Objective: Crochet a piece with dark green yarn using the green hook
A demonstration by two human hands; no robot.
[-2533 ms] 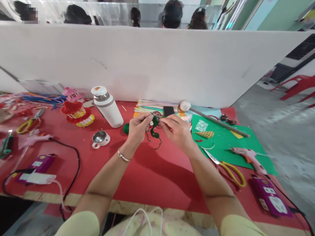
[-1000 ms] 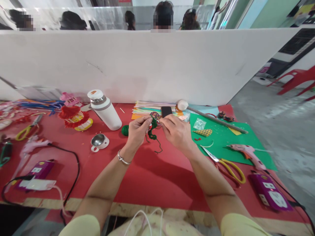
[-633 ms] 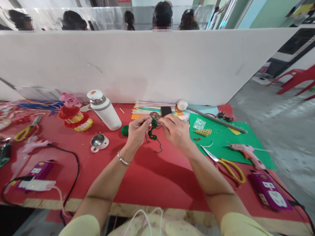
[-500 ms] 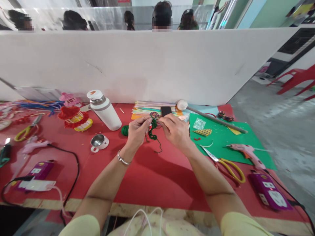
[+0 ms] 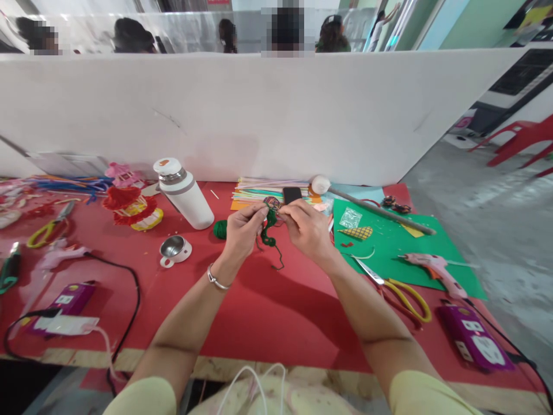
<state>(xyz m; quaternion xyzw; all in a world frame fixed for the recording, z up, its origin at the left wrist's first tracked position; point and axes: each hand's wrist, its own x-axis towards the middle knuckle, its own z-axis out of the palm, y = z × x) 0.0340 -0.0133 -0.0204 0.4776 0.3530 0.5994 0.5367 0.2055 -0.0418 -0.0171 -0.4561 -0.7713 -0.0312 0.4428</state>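
Note:
My left hand [image 5: 243, 229], with a silver bangle at the wrist, is closed in a pinch on the upper end of a green crocheted yarn piece [image 5: 268, 235]. The curled strip hangs down, and a loose yarn tail dangles below it. My right hand [image 5: 307, 228] is also pinched, its fingertips close to the top of the same piece; what they grip is too small to make out. A green yarn ball [image 5: 220, 229] lies just left of my left hand. Beyond the fingertips are a multicoloured yarn ball [image 5: 272, 202] and a black phone [image 5: 292, 195].
A white flask [image 5: 188, 199] and its steel cup [image 5: 174, 251] stand left on the red tabletop [image 5: 276, 323]. Rightward lie scissors [image 5: 404, 297], a pink glue gun [image 5: 432, 268], a grey rod [image 5: 380, 211] and a purple power strip [image 5: 475, 337]. A white partition [image 5: 276, 115] closes the back.
Almost nothing differs. Both hands keep their pinch at the green crocheted piece, and the view has shifted very slightly.

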